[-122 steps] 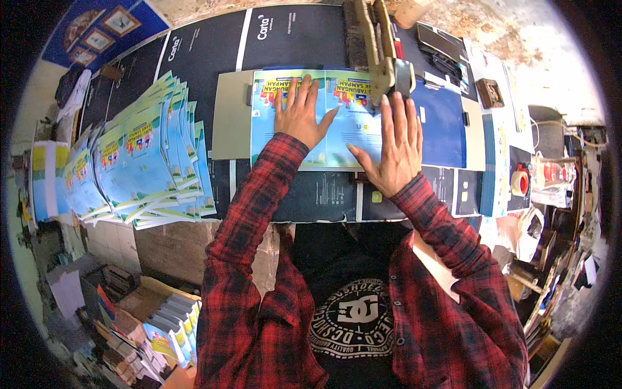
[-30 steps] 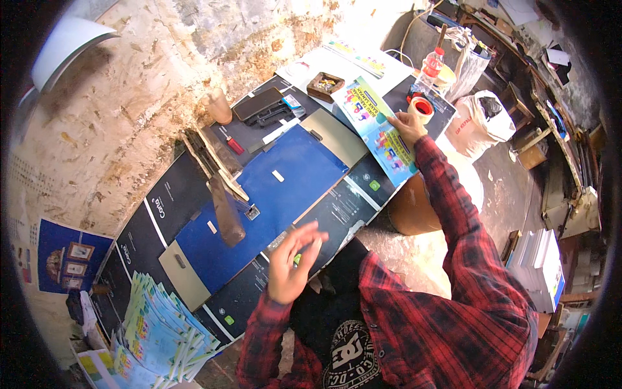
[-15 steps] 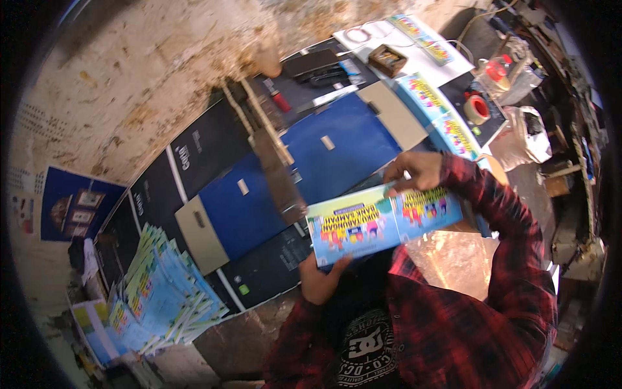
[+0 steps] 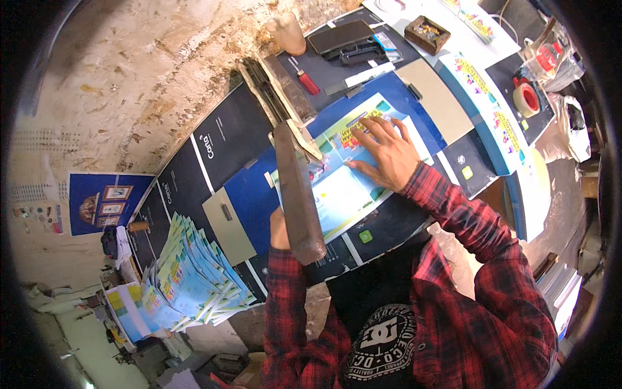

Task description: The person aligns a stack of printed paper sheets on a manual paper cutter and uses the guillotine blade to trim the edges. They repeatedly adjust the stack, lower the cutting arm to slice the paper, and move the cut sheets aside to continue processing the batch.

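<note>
A colourful printed booklet point(image 4: 343, 188), opened out flat, lies on the blue board point(image 4: 249, 181). Part of it passes beneath a long rusty metal arm point(image 4: 297, 194), which looks like a long-reach stapler. My right hand point(image 4: 389, 150) rests on the booklet's right half, palm down and fingers spread. Beside the near end of the metal arm is my left hand point(image 4: 278, 230), at the booklet's left edge. The arm covers its fingers, so their grip is hidden.
Fanned booklets point(image 4: 194, 275) are piled at the left. A neat booklet stack point(image 4: 492, 123) stands at the right, near a tape roll point(image 4: 526, 100). Farther back lie a red-handled screwdriver point(image 4: 307, 82), a phone point(image 4: 340, 37) and a small wooden box point(image 4: 427, 35).
The booklet has gone from in front of my chest to flat on the board, under the metal arm. My right hand let go of its edge and spread out on top.
</note>
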